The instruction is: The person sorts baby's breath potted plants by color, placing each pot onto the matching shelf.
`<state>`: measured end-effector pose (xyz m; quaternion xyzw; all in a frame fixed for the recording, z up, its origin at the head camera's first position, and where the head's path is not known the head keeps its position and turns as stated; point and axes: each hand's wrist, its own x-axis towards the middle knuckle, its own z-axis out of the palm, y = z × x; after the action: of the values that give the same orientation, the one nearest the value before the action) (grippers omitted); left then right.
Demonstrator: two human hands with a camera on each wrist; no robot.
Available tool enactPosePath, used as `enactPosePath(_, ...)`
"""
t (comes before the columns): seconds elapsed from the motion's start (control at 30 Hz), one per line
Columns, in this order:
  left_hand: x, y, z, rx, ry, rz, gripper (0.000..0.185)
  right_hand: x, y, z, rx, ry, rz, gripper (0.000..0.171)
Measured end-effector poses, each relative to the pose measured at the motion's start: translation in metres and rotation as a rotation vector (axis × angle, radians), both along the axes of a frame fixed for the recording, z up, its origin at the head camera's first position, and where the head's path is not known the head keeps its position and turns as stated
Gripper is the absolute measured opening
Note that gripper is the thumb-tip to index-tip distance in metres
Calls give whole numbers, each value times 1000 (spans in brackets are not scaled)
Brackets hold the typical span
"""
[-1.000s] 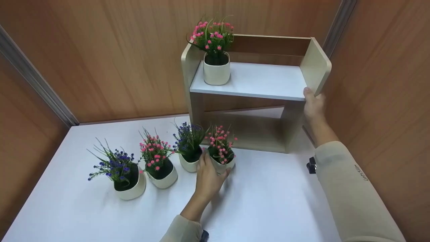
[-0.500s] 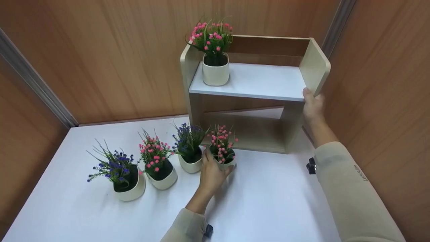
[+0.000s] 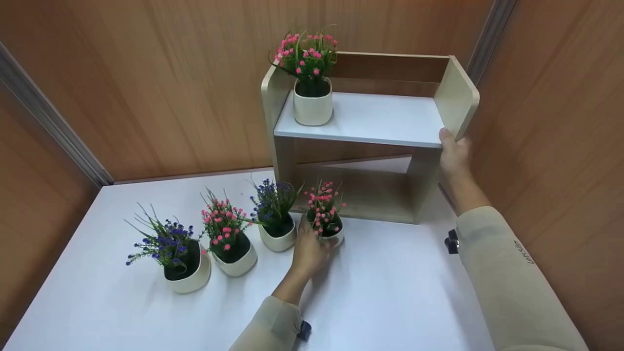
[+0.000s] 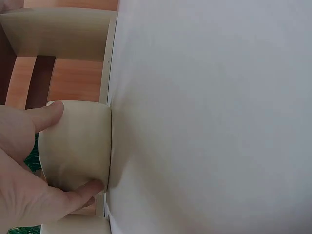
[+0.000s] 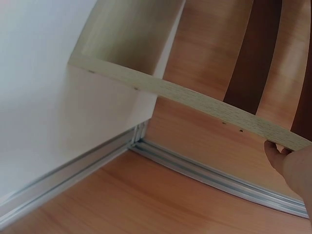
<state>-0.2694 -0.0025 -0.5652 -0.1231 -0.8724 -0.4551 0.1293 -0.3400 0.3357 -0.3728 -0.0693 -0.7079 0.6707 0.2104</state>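
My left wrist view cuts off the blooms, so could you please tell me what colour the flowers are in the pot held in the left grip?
Observer: The held pot has pink flowers.
Operator: Thank you. Does anything stand on the upper shelf?
Observer: Yes, one potted plant near its left end.
Operator: And which flowers are in the next pot to the held one's left?
Observer: Blue flowers.

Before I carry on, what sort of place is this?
Probably a small booth or test cubicle, though I can't see beyond it: wood-look walls meet at metal corner strips close around a white table, which carries a small shelf and potted flowers.
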Motion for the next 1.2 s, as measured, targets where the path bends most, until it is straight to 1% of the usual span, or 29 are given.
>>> enactPosePath(0.07,0,-1,0,-6,10,-10,81,1,-1,0,-13,-6,14,57)
enactPosePath(0.1,4,-1,8,10,-25,-25,81,1,-1,0,-20,-6,13,57)
enactPosePath(0.17,4,-2,10,7,-65,-36,79,2,-1,0,-29,-20,15,57)
enactPosePath(0.2,7,-2,17,12,-108,-45,78,2,-1,1,-30,-25,11,57)
enactPosePath(0.33,6,-1,21,21,-195,-68,77,2,0,2,-24,-33,-2,56)
enactPosePath(0.4,6,-2,22,50,-241,-67,80,2,0,2,-19,-31,-6,56)
enactPosePath(0.5,7,-4,24,89,-282,-64,86,1,-1,3,-19,-20,-9,54)
enactPosePath(0.63,11,-6,30,118,-295,-99,89,0,-3,4,-13,-11,-7,54)
enactPosePath(0.73,13,-7,39,130,-313,-119,89,-1,-4,5,-24,-18,2,56)
enactPosePath(0.83,14,-6,47,118,-335,-126,90,-3,-4,6,-29,-22,2,55)
enactPosePath(1.0,15,-7,63,97,-336,-142,94,-3,0,5,56,-46,-32,34)
enactPosePath(1.07,16,-8,70,97,-332,-146,94,-2,1,4,82,-57,-40,31)
enactPosePath(1.13,17,-8,78,105,-334,-150,93,-1,2,3,74,-63,-30,35)
enactPosePath(1.2,19,-8,86,117,-335,-159,92,-1,2,3,65,-65,-20,45)
